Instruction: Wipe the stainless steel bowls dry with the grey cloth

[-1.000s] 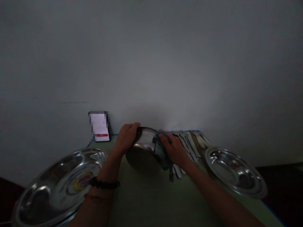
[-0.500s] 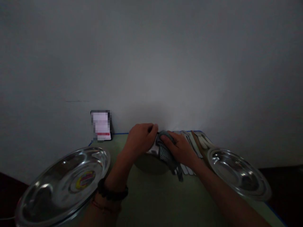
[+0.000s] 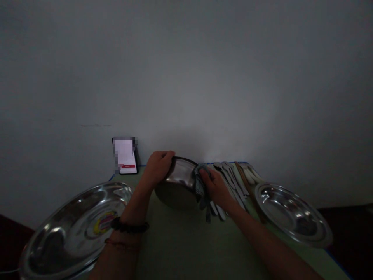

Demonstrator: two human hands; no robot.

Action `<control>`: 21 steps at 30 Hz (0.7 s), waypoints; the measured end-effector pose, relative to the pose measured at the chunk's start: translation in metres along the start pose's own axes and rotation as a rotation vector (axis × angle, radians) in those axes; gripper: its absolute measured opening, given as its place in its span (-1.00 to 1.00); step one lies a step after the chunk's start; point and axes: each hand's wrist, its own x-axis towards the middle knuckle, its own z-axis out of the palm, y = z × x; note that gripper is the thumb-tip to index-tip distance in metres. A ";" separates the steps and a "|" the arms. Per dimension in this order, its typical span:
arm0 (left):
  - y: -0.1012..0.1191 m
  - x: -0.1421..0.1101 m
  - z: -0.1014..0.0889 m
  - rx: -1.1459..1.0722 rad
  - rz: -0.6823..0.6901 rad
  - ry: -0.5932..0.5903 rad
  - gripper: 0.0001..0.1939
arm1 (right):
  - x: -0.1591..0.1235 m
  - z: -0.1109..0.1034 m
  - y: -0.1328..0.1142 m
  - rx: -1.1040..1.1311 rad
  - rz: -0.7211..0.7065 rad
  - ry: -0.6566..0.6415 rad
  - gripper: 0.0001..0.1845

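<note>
A shiny, round steel bowl [image 3: 182,171] is held up at a tilt over the middle of the table. My left hand [image 3: 159,167] is closed on its left edge near the dark rim. A grey checked cloth [image 3: 200,188] is bunched in my right hand [image 3: 214,184] and pressed against the bowl's right side, its loose end hanging down. The fingertips of both hands are partly hidden. Just beyond my right hand, several metal spoons [image 3: 229,177] lie in a row on the table.
A large oval steel tray [image 3: 55,233] with a colourful sticker stands on the left, and a smaller steel dish [image 3: 294,214] on the right. A phone [image 3: 125,155] leans against the wall [image 3: 186,77]. Chopsticks [image 3: 244,173] and pale spoons [image 3: 252,173] lie beside the cutlery on the green table [image 3: 186,245].
Both hands have shifted left with the bowl and the cloth. More of the bowl's shiny wall shows between my hands, and more of the cutlery is uncovered.
</note>
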 end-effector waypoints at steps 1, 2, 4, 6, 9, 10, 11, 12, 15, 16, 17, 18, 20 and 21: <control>-0.001 0.001 0.000 0.007 0.002 -0.002 -0.65 | 0.000 0.000 0.001 0.007 0.006 -0.002 -0.53; -0.002 0.002 0.000 0.017 0.012 -0.007 -0.65 | 0.000 0.000 0.000 0.009 0.008 0.000 -0.54; 0.000 0.002 0.001 0.039 0.044 -0.022 -0.66 | 0.000 -0.002 -0.006 -0.004 0.008 0.014 -0.55; 0.005 0.000 0.002 0.057 0.087 -0.035 -0.66 | 0.000 -0.005 -0.016 -0.045 0.008 0.023 -0.58; 0.017 -0.008 0.004 0.072 0.170 -0.051 -0.67 | 0.000 -0.008 -0.031 -0.128 -0.013 0.002 -0.61; 0.021 -0.010 0.005 0.081 0.204 -0.063 -0.66 | 0.000 -0.008 -0.034 -0.150 -0.028 -0.008 -0.62; 0.024 -0.013 0.005 0.093 0.233 -0.079 -0.64 | 0.000 -0.009 -0.037 -0.166 -0.042 -0.016 -0.62; 0.026 -0.014 0.006 0.105 0.253 -0.100 -0.61 | 0.000 -0.009 -0.038 -0.177 -0.054 -0.021 -0.63; 0.026 -0.016 0.007 0.119 0.240 -0.146 -0.54 | 0.000 -0.009 -0.039 -0.187 -0.068 -0.045 -0.64; 0.024 -0.016 0.007 0.110 0.227 -0.151 -0.53 | 0.000 -0.009 -0.039 -0.184 -0.067 -0.054 -0.63; 0.023 -0.016 0.007 0.099 0.220 -0.154 -0.52 | 0.000 -0.009 -0.039 -0.177 -0.066 -0.062 -0.63; 0.021 -0.015 0.006 0.089 0.217 -0.151 -0.52 | 0.000 -0.009 -0.039 -0.168 -0.064 -0.068 -0.63; 0.018 -0.013 0.005 0.071 0.199 -0.133 -0.53 | 0.000 -0.008 -0.037 -0.142 -0.057 -0.071 -0.64; 0.017 -0.012 0.004 0.062 0.181 -0.117 -0.54 | 0.000 -0.007 -0.036 -0.126 -0.053 -0.067 -0.65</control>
